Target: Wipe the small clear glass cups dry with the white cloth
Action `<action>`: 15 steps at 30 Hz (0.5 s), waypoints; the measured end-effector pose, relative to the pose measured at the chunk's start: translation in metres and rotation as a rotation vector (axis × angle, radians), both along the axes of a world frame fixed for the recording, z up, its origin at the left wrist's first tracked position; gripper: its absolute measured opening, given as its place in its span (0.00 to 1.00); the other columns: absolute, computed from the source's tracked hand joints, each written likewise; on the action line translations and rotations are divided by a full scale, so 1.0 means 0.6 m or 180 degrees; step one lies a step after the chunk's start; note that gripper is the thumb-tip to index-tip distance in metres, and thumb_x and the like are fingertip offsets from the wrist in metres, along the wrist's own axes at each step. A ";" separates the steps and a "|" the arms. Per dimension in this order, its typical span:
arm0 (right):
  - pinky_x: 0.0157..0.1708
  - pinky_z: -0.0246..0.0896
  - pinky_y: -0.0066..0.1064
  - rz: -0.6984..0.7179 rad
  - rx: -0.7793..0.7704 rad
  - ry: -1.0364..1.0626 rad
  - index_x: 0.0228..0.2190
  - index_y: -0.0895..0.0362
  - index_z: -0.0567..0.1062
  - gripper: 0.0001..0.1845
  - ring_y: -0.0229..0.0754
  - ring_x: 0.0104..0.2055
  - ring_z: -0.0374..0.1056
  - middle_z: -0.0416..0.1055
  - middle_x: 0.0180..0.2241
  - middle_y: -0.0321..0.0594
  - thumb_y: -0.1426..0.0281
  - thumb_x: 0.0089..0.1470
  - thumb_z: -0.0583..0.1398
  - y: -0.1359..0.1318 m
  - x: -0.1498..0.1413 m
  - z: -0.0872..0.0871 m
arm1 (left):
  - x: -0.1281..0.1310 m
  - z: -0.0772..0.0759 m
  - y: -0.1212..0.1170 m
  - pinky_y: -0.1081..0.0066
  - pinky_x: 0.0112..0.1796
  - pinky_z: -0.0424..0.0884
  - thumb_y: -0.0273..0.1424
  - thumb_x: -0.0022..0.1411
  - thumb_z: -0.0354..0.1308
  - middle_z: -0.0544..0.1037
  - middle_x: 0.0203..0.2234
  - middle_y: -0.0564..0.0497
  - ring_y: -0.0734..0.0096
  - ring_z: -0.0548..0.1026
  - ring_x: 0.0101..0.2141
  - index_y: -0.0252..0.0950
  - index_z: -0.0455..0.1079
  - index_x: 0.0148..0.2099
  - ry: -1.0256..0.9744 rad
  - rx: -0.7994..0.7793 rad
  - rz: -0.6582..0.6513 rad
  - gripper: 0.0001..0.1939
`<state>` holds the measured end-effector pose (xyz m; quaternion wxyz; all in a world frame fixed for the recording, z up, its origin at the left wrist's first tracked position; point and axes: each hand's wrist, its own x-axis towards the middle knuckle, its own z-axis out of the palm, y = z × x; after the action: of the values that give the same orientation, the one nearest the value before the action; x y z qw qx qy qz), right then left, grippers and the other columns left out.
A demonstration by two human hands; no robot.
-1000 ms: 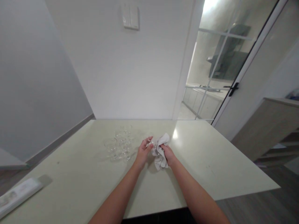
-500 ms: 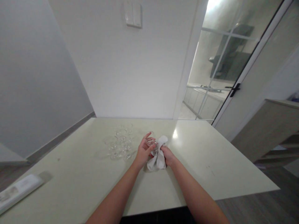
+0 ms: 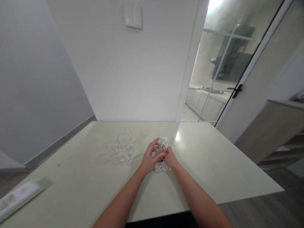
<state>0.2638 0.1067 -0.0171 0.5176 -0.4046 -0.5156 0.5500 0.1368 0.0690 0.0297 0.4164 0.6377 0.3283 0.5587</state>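
My left hand [image 3: 150, 158] grips a small clear glass [image 3: 158, 147] above the middle of the pale table [image 3: 209, 171]. My right hand [image 3: 170, 159] presses a crumpled white cloth [image 3: 162, 165] against that glass from the right and below. Both hands meet around the glass, and the cloth hides its lower part. Several more clear glasses [image 3: 121, 147] stand in a cluster on the table just left of my hands.
A long white box [image 3: 17, 199] lies at the table's near left corner. A white wall with a light switch [image 3: 133, 15] rises behind the table. A glass door with a black handle [image 3: 236, 90] stands at the right, and a wooden cabinet [image 3: 273, 129] beyond the right edge.
My hands have closed together around the glass. The cloth, hanging loose below my right hand a second ago, is now bunched up against the glass.
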 end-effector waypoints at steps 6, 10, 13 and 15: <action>0.25 0.64 0.30 -0.0445 0.0417 -0.0847 0.31 0.59 0.76 0.11 0.40 0.25 0.67 0.73 0.26 0.38 0.65 0.49 0.57 0.008 0.011 0.008 | -0.001 -0.009 0.017 0.68 0.44 0.70 0.33 0.54 0.63 0.68 0.45 0.49 0.71 0.74 0.40 0.44 0.54 0.62 -0.0486 -0.0129 0.0056 0.35; 0.42 0.65 0.37 -0.0752 0.0812 -0.1015 0.36 0.60 0.76 0.14 0.45 0.37 0.69 0.76 0.35 0.42 0.66 0.51 0.56 0.013 0.023 0.014 | -0.010 -0.016 0.033 0.68 0.43 0.70 0.34 0.54 0.64 0.68 0.44 0.49 0.72 0.74 0.39 0.45 0.54 0.62 -0.0669 -0.0160 0.0488 0.36; 0.45 0.63 0.38 -0.0812 0.0925 -0.0813 0.40 0.59 0.75 0.16 0.45 0.41 0.69 0.76 0.39 0.42 0.65 0.50 0.57 0.006 0.025 0.024 | -0.015 -0.017 0.039 0.65 0.48 0.68 0.33 0.52 0.65 0.68 0.46 0.47 0.69 0.73 0.43 0.44 0.56 0.61 -0.0478 -0.0058 0.0819 0.36; 0.45 0.63 0.37 -0.0509 0.1100 -0.0799 0.43 0.59 0.73 0.19 0.44 0.41 0.69 0.75 0.40 0.42 0.66 0.49 0.59 -0.001 0.020 0.030 | -0.016 -0.017 0.039 0.64 0.50 0.66 0.33 0.52 0.65 0.68 0.48 0.46 0.67 0.72 0.47 0.43 0.57 0.61 -0.0399 -0.0012 0.0851 0.36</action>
<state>0.2757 0.1060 0.0007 0.5530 -0.4148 -0.6288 0.3561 0.1275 0.0923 0.0196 0.3591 0.5514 0.3847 0.6473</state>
